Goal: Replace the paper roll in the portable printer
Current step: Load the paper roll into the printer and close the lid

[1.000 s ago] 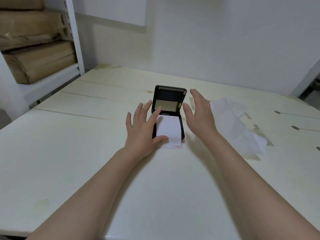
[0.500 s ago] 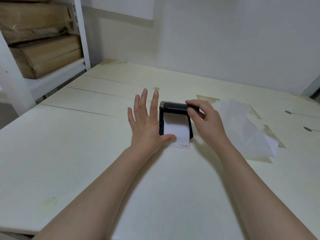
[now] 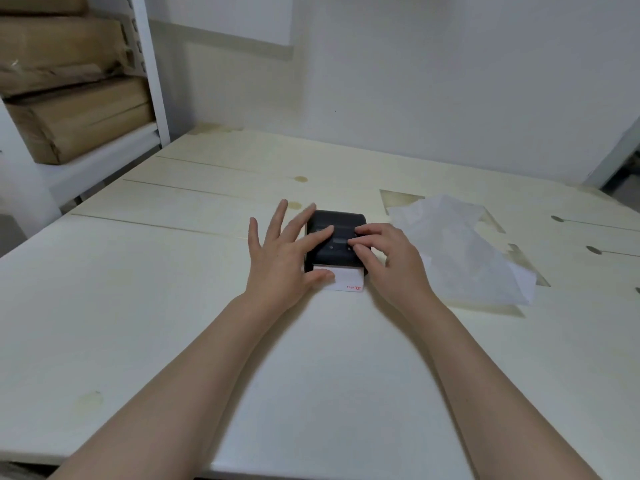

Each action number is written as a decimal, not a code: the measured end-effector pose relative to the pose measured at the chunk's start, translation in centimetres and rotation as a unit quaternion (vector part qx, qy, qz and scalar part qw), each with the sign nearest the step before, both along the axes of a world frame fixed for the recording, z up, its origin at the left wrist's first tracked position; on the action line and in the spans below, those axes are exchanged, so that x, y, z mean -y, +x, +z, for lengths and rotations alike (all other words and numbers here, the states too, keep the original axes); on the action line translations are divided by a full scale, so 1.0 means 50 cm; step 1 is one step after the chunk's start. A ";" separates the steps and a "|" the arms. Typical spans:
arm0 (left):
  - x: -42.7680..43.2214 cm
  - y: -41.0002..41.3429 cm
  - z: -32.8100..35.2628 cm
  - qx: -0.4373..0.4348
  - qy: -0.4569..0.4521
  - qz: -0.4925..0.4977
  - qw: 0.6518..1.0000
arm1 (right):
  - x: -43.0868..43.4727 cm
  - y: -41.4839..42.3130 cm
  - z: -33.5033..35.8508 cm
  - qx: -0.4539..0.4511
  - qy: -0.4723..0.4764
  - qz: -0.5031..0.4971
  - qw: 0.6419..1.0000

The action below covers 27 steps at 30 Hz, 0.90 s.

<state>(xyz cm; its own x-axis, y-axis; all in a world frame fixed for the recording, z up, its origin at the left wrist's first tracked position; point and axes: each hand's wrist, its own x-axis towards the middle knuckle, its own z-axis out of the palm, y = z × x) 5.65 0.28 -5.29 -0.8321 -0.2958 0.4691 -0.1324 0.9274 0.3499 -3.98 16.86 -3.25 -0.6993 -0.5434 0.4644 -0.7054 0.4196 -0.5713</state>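
Observation:
A small black portable printer (image 3: 337,220) lies flat in the middle of the pale table (image 3: 138,289) with its lid down. A white strip of paper (image 3: 348,283) with a small red mark sticks out of its near edge. My left hand (image 3: 280,258) lies spread against the printer's left side, index finger on the lid and thumb on the paper strip. My right hand (image 3: 388,258) rests on the lid's right part with its fingers curled and the fingertips pressing down. Neither hand grips anything.
Crumpled white wrapping paper (image 3: 464,251) lies on the table just right of the printer. A white shelf (image 3: 145,81) with brown cardboard packages (image 3: 69,116) stands at the left. A white wall runs behind the table.
The printer's lid went from standing upright to lying flat on the body. My right hand came onto the lid and pressed it down; my left hand stayed at the printer's left side.

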 end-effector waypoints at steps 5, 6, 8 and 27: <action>0.003 0.001 0.010 0.028 0.011 -0.004 1.000 | 0.026 -0.002 0.000 0.058 0.044 -0.029 0.997; 0.002 0.001 0.009 0.033 0.008 -0.002 0.999 | 0.027 0.000 -0.002 0.062 0.054 -0.033 0.996; -0.001 0.002 0.010 0.046 0.006 0.001 0.999 | 0.028 0.004 -0.006 0.073 0.049 -0.036 0.995; -0.002 0.015 -0.005 0.044 0.326 -0.019 0.944 | 0.046 -0.016 0.045 0.317 -0.059 -0.049 0.945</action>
